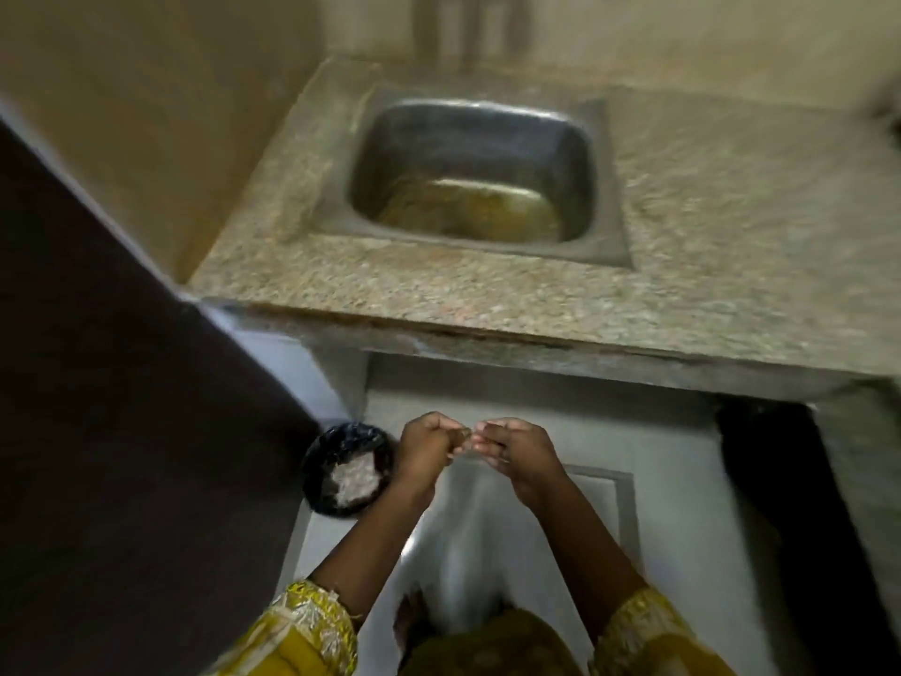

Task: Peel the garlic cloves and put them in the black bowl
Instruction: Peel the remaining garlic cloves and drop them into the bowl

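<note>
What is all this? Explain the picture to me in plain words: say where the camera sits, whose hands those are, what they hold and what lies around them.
No machine here: a person works with bare hands, and the one picture comes from a camera worn on the head, looking forward and down. The left hand and the right hand meet in front of the body, fingers curled, pinching a small piece between them; it is too blurred to say for sure that it is a garlic clove. Left of the left hand sits a round black container, possibly the bowl, with pale bits inside. Ahead is a speckled stone counter with a steel sink set into it, yellowish water in its bottom. The yellow sleeves belong to the person.
</note>
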